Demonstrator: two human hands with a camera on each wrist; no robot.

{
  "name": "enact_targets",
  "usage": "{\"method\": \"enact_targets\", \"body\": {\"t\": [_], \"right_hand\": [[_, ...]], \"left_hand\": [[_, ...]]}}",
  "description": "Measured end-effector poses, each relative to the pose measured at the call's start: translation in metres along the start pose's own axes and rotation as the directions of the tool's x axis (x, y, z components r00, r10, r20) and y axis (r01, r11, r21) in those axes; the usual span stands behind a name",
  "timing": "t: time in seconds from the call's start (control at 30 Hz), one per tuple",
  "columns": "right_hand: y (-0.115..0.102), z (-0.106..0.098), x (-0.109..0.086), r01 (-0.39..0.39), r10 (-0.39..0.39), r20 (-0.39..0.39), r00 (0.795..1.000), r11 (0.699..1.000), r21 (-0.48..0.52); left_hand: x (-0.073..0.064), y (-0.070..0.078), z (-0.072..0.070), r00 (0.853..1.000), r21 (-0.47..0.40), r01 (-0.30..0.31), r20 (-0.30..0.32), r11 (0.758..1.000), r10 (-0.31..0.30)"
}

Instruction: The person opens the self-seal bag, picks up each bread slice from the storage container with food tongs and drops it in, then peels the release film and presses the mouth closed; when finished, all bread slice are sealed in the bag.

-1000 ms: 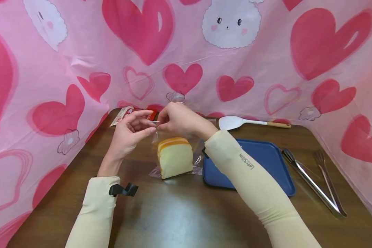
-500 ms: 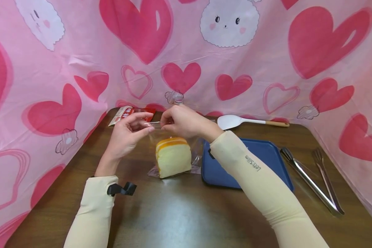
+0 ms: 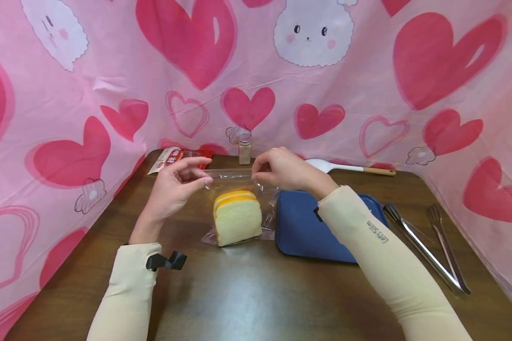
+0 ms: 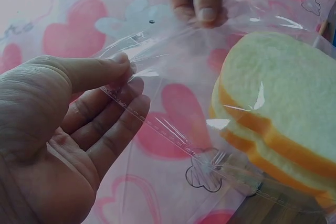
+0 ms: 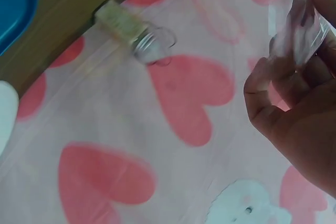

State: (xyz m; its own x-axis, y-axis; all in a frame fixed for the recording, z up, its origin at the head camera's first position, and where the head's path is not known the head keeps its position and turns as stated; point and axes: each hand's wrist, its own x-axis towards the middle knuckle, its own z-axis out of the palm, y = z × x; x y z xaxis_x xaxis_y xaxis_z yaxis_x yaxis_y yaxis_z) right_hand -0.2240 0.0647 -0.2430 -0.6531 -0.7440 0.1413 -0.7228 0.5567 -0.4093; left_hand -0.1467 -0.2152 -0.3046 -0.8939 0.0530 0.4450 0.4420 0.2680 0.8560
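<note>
A clear plastic bag (image 3: 269,206) stands on the wooden table, holding slices of white bread (image 3: 239,222) with orange-brown crust. My left hand (image 3: 168,192) pinches the bag's top left corner between thumb and fingers, which the left wrist view shows close up. At the other end of the bag's top edge, my right hand (image 3: 288,168) pinches the film with thumb and forefinger. The edge is stretched between both hands, above the bread (image 4: 283,82). In the right wrist view, part of the bag (image 5: 307,35) shows at my right fingertips.
Right of the bag lies a blue tray (image 3: 307,232), partly under my right forearm. Metal tongs (image 3: 426,251) rest farther right. Along the back are a white spatula (image 3: 345,166) with a wooden handle, a small jar (image 3: 245,150) and a red-and-white packet (image 3: 175,157).
My right hand has slid right along the bag's top edge, away from my left hand, which stays nearly still. The small jar behind it has come into view.
</note>
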Motion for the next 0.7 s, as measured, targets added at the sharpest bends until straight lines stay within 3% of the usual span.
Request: {"method": "enact_targets", "body": {"t": [0.33, 0.7], "right_hand": [[0.033, -0.013, -0.029, -0.094, 0.094, -0.009, 0.996, 0.995, 0.046], [0.043, -0.021, -0.042, -0.124, 0.125, -0.021, 0.992, 0.99, 0.071]], "left_hand": [[0.001, -0.001, -0.003, 1.0, 0.017, -0.02, 0.004, 1.0, 0.02], [0.004, 0.001, -0.004, 1.0, 0.044, 0.019, 0.025, 0.999, -0.02]]}}
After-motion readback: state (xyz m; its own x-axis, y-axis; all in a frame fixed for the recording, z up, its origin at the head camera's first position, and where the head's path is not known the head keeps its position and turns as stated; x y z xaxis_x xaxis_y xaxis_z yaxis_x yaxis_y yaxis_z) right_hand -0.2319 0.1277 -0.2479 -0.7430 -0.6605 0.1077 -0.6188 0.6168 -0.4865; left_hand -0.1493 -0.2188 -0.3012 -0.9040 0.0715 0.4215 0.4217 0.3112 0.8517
